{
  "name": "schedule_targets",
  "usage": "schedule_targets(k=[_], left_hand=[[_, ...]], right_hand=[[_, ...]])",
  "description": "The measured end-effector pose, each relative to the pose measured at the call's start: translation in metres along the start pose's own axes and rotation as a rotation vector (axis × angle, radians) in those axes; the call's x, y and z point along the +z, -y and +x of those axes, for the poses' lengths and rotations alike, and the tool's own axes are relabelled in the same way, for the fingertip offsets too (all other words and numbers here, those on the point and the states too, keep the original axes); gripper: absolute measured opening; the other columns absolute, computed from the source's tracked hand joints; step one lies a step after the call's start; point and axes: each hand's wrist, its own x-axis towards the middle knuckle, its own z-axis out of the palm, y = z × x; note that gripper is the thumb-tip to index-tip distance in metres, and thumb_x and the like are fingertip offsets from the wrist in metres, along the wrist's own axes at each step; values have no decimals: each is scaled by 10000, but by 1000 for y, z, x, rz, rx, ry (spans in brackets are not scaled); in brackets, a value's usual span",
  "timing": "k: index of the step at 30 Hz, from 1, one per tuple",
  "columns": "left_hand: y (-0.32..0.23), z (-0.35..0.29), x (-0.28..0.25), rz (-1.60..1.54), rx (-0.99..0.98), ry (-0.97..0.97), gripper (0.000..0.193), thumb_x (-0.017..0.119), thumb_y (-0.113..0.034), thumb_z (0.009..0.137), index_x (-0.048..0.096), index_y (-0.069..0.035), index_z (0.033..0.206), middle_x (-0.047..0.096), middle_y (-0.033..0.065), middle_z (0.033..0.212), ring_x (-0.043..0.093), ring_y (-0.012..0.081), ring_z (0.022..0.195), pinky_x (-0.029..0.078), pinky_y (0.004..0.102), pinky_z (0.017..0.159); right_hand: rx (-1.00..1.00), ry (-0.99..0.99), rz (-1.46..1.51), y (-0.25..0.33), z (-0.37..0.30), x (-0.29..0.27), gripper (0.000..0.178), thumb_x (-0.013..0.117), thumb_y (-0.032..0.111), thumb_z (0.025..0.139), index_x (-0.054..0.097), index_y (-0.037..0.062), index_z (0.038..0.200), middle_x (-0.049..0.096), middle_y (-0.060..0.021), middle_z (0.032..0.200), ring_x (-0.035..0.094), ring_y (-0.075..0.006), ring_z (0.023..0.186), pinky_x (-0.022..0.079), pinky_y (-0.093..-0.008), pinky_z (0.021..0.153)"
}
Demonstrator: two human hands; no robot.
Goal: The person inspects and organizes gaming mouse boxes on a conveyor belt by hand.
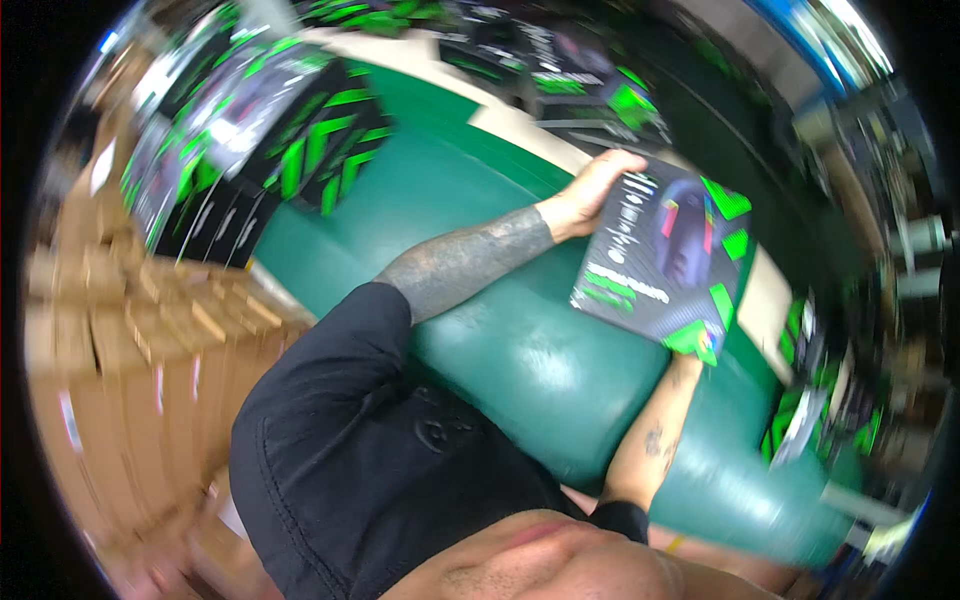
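A flat black and green retail box (660,260), printed with a picture of a computer mouse, is held up in front of me at a tilt. My left hand (590,195) grips its upper left edge, with the thumb lying along the top corner. At the lower edge my right hand (687,365) reaches behind the box and supports it. Most of that hand and its fingers are hidden by the box. Below the box stretches a green tabletop (500,375).
Stacked black and green boxes (250,130) stand at the left end of the table. More such boxes (580,80) lie along the far side, beside a dark belt-like strip (720,110). Others (800,420) sit at right. Brown cartons (140,390) are piled at my left.
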Motion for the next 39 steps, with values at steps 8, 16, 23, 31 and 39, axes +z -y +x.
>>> schedule_targets(k=[8,16,23,31,39], left_hand=[[-232,-159,-39,259,1087,-518,178,578,-256,783,549,-102,867,578,27,793,583,171,738,491,361,682],[-354,-280,-118,231,1374,-736,285,593,-207,788,559,-90,1045,614,78,1034,566,252,989,389,492,910],[-372,-268,-179,899,1182,-1244,579,653,-463,756,517,-43,1131,544,149,1118,487,250,1077,288,429,1002],[-387,-255,-211,2258,485,-1243,624,624,-447,766,466,-113,1270,445,217,1281,428,336,1196,361,386,989],[-426,-249,-242,2436,474,-974,561,586,-372,826,468,-20,1247,505,174,1252,468,298,1175,357,347,993]], right_hand=[[-251,273,-391,8,-41,73,434,488,284,924,441,-31,1218,593,-110,973,571,-149,853,469,-272,793],[-260,230,-461,8,-36,81,292,532,183,908,514,3,1137,595,-85,946,568,-127,816,477,-249,751],[-293,236,-528,5,-38,80,256,541,159,902,538,9,1111,596,-74,948,562,-114,808,473,-241,742],[-308,204,-592,8,-47,78,243,561,128,886,551,0,1092,599,-69,920,562,-114,790,476,-246,731],[-345,165,-707,13,-48,78,263,587,124,867,564,19,1108,609,-77,966,582,-141,863,484,-267,781]])
